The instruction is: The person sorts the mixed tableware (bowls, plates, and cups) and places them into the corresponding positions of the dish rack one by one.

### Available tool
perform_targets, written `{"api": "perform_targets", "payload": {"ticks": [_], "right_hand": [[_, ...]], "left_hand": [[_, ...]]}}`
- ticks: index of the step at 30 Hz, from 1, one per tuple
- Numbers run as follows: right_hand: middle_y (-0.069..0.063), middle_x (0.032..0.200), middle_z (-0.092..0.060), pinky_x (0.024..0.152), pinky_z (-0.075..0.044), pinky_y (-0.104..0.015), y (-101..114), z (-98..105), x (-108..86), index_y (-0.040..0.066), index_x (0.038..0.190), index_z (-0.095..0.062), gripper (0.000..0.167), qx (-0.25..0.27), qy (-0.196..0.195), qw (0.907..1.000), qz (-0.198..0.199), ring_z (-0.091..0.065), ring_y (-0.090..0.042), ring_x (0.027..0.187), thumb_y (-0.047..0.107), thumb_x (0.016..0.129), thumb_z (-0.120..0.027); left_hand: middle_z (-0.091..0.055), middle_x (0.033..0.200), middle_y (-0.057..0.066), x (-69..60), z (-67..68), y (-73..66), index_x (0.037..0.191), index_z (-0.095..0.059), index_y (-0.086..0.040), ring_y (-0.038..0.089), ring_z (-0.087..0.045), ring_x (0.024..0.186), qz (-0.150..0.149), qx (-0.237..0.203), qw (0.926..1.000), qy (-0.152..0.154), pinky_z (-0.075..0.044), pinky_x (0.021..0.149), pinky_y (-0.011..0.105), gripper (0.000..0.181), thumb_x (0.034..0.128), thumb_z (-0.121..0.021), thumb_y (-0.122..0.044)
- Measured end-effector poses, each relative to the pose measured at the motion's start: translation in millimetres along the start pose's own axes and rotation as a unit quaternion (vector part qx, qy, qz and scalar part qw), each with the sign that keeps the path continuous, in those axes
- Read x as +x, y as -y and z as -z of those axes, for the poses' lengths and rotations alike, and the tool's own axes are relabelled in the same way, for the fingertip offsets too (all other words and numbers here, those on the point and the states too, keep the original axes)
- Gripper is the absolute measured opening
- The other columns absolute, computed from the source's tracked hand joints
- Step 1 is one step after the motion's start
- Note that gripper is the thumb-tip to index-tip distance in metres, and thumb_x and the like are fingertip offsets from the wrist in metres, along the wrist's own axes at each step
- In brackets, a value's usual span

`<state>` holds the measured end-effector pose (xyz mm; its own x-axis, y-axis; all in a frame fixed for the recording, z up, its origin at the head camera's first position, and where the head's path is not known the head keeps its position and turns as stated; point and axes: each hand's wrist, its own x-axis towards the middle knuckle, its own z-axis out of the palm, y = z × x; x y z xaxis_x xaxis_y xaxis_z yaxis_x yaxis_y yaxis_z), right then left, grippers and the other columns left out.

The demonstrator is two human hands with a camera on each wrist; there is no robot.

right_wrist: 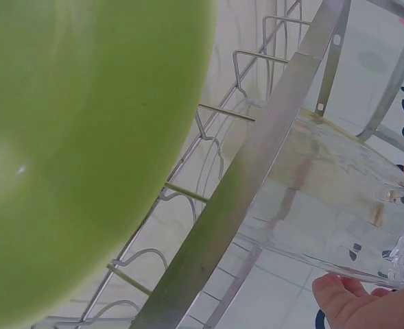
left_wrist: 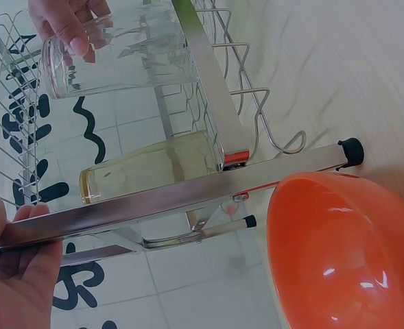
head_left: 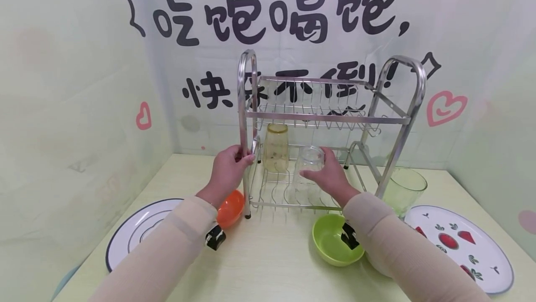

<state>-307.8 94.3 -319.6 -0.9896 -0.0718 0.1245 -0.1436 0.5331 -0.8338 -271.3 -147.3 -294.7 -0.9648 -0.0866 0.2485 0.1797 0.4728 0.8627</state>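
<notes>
In the head view a two-tier metal dish rack stands near the wall. My left hand grips its left front upright, thumb on one side and fingers round the other. My right hand holds a clear glass upside down on the lower tier, thumb and fingers on opposite sides near its base. Left of it on the same tier, a yellowish glass also stands upside down. The left wrist view shows the left hand round the metal upright; the right wrist view shows fingertips at the clear glass.
An orange bowl sits by the rack's left front foot. A green bowl lies in front of the rack, partly under the right forearm. White plates flank them, one blue-rimmed, one strawberry-patterned. A greenish glass stands right of the rack.
</notes>
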Motion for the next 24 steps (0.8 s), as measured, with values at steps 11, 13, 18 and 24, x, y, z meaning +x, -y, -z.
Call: {"api": "perform_targets", "payload": {"ticks": [11, 13, 18, 24], "right_hand": [[-0.027, 0.143, -0.040, 0.105, -0.037, -0.055, -5.6, 0.2, -5.7, -0.005, 0.144, -0.026, 0.083, -0.020, 0.028, 0.9980, -0.052, -0.040, -0.044, 0.130, 0.017, 0.082, -0.076], [-0.028, 0.141, -0.041, 0.104, -0.038, -0.055, -7.5, -0.4, -5.0, -0.007, 0.142, -0.028, 0.081, -0.027, 0.029, 0.9973, -0.061, -0.042, -0.044, 0.128, 0.017, 0.082, -0.076], [-0.028, 0.138, -0.045, 0.102, -0.040, -0.055, -11.5, -1.8, -2.2, -0.008, 0.139, -0.033, 0.074, -0.027, 0.025, 0.9973, -0.063, -0.046, -0.043, 0.124, 0.016, 0.083, -0.075], [-0.028, 0.139, -0.043, 0.103, -0.039, -0.055, -13.6, -2.5, 1.3, -0.008, 0.140, -0.031, 0.075, -0.028, 0.021, 0.9974, -0.063, -0.044, -0.044, 0.126, 0.017, 0.084, -0.074]], "left_hand": [[-0.065, 0.104, 0.014, -0.9, 0.1, -1.3, 0.106, -0.062, -0.002, 0.026, -0.054, 0.091, 0.002, 0.004, 1.0000, 0.000, -0.051, 0.084, 0.038, 0.018, 0.0943, -0.063, -0.016], [-0.065, 0.104, 0.014, -1.1, 0.5, -1.7, 0.106, -0.062, -0.002, 0.026, -0.054, 0.091, 0.004, 0.002, 1.0000, 0.002, -0.051, 0.084, 0.038, 0.018, 0.0945, -0.063, -0.016], [-0.064, 0.103, 0.013, -0.5, 1.0, -2.0, 0.108, -0.062, -0.003, 0.026, -0.053, 0.091, 0.016, -0.008, 0.9998, 0.006, -0.050, 0.082, 0.035, 0.019, 0.0945, -0.063, -0.017], [-0.064, 0.102, 0.013, 0.5, 0.3, -0.5, 0.107, -0.062, -0.003, 0.026, -0.053, 0.090, 0.018, -0.007, 0.9998, 0.006, -0.049, 0.081, 0.034, 0.019, 0.0939, -0.064, -0.017]]}}
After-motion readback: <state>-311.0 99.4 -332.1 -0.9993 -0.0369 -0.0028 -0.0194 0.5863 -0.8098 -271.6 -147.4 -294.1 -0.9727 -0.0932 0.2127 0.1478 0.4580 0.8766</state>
